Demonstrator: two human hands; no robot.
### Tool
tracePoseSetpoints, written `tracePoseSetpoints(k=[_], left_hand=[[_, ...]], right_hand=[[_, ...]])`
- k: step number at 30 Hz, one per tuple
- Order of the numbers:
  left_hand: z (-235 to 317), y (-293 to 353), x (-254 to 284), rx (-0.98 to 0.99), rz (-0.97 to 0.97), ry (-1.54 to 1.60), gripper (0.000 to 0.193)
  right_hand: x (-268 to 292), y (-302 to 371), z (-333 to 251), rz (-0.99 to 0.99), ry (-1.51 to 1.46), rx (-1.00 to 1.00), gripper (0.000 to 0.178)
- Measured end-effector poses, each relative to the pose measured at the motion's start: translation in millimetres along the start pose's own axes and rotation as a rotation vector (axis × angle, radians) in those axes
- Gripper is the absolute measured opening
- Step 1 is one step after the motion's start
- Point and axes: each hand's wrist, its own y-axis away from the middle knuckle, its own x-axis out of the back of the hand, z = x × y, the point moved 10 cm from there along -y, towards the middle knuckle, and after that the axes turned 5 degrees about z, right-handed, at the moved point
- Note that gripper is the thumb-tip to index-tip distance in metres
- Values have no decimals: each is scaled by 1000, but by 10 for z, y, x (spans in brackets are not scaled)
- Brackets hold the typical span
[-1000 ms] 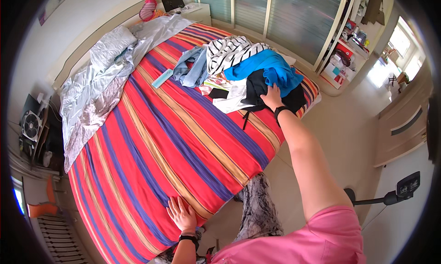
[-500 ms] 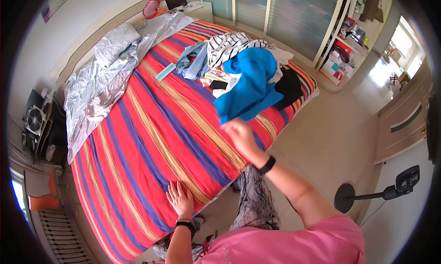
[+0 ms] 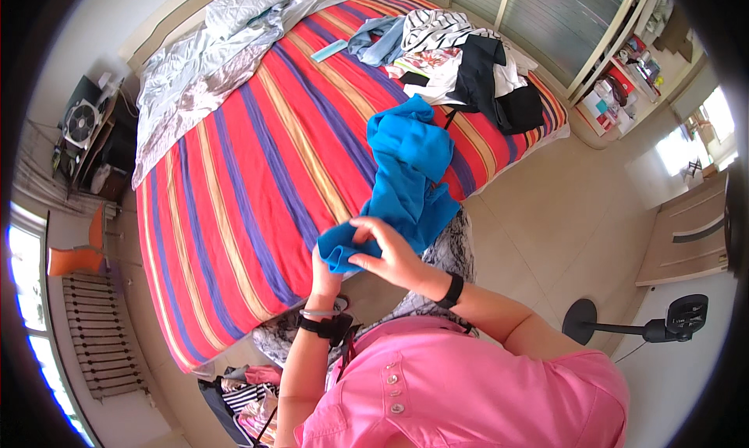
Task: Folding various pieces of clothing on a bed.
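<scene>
- I see open passage over the striped bedspread [image 3: 234,191], left of the blue garment [image 3: 409,155].
- That garment bars the way forward.
- A clothes heap [image 3: 476,62] blocks the far right.

Right grip [image 3: 392,258] holding blue garment [image 3: 409,148], left grip [image 3: 323,279] partly covered by it; striped bedspread [image 3: 234,191] beyond.

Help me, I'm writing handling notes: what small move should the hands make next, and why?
Probably ease the near end of the blue garment flatter between both hands: the right hand is at that end, the left hand is mostly hidden by the cloth, and much of the rest lies bunched on the striped bedspread.
</scene>
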Motion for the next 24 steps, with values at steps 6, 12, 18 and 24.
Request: tracePoseSetpoints(k=[6,12,18,24], left_hand=[[887,214,170,218,214,683,9],[1610,607,795,29,301,818,39],[2439,1012,1458,-395,263,647,40],[2744,757,1710,-419,417,447,38]], right_hand=[[-9,305,-70,216,507,153,74],[-80,130,31,294,364,130,55],[-766,136,-697,-666,-308,-270,27],[87,-464,-915,-376,-106,-90,30]])
